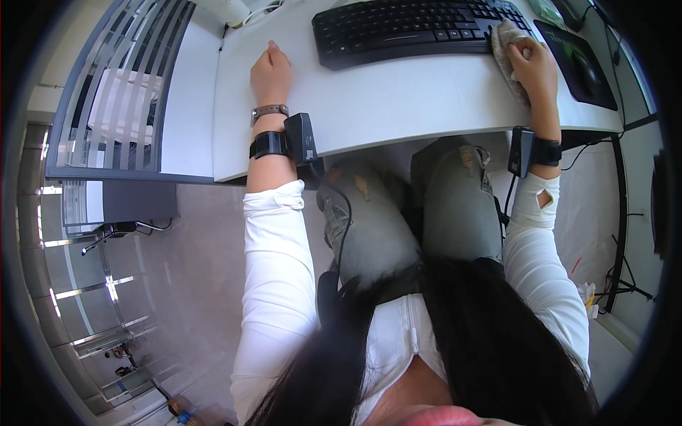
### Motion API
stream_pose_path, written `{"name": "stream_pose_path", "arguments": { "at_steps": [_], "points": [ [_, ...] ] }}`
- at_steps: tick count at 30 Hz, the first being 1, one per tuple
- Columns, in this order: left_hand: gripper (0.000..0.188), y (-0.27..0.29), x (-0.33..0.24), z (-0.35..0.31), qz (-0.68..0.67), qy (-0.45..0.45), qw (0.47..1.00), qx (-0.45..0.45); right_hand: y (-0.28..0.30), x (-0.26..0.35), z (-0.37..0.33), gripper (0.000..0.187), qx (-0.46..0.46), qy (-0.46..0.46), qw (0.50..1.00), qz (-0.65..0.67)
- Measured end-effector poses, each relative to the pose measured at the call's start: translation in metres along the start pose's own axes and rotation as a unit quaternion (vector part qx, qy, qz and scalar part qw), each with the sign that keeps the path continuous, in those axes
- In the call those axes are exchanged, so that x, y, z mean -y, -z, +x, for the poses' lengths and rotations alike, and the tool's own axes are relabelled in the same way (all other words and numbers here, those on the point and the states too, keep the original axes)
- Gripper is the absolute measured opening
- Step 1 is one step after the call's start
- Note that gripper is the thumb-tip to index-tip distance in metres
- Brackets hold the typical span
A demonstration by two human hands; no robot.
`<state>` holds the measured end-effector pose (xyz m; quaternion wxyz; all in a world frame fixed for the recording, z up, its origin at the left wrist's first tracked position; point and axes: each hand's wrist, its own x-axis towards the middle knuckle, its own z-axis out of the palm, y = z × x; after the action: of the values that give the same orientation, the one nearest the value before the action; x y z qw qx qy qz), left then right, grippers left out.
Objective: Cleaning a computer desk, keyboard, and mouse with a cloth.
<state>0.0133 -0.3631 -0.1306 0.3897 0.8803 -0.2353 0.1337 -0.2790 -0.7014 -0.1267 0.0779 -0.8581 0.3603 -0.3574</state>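
Observation:
My right hand [534, 67] grips a greyish-beige cloth [503, 51], which lies bunched on the white desk [419, 92] against the right end of a black keyboard [405, 32]. Part of the cloth hangs out below the fingers toward the desk's front edge. My left hand [271, 77] rests on the desk to the left of the keyboard, closed in a loose fist. Nothing shows in it, and the keyboard stands apart from it.
A black mouse [585, 74] sits on a dark mouse pad [577, 65] right of my right hand. Beyond lies a green packet [545, 13]. A slatted glass partition [121, 92] borders the desk at left. A white cable [261, 11] lies at the back left.

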Motion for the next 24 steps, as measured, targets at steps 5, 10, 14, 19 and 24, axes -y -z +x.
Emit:
{"name": "stream_pose_path", "arguments": {
  "at_steps": [5, 10, 14, 19, 24],
  "points": [
    [0.057, 0.003, 0.005, 0.001, 0.009, 0.001, 1.000, 0.007, 0.009, -0.059, 0.021, 0.038, -0.004, -0.074, 0.995, -0.071],
    [0.056, 0.001, 0.009, 0.002, 0.014, -0.002, 1.000, 0.006, 0.020, -0.076, 0.031, 0.041, 0.043, -0.128, 0.987, -0.092],
    [0.057, 0.002, 0.008, 0.003, 0.023, -0.004, 1.000, 0.012, 0.012, -0.069, 0.022, 0.039, -0.006, -0.102, 0.990, -0.098],
    [0.057, 0.003, 0.009, 0.003, 0.029, -0.007, 0.999, 0.017, 0.011, -0.056, 0.016, 0.036, -0.032, -0.090, 0.986, -0.137],
    [0.058, 0.003, 0.007, 0.002, 0.035, 0.003, 0.999, 0.020, 0.013, -0.044, 0.011, 0.032, -0.030, -0.092, 0.979, -0.181]
  ]
}}
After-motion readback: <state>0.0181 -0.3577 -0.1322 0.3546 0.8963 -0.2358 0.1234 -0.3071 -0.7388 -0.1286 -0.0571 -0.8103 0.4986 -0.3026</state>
